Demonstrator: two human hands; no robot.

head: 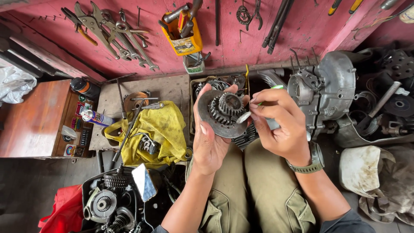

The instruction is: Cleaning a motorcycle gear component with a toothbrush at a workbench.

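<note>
The left hand point(209, 138) cups a toothed clutch gear point(222, 113) above the knees, fingers curled round its rim. From the right, the right hand point(280, 127) pinches a small brush point(244, 116) against its teeth.

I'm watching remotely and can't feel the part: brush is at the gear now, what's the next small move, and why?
Probably sweep the brush along the teeth of the gear. The right hand holds its bristle tip right at the toothed hub, while the left hand cradles the disc from behind with its toothed face up and tilted toward the brush, so the teeth are exposed and steadied.
</note>
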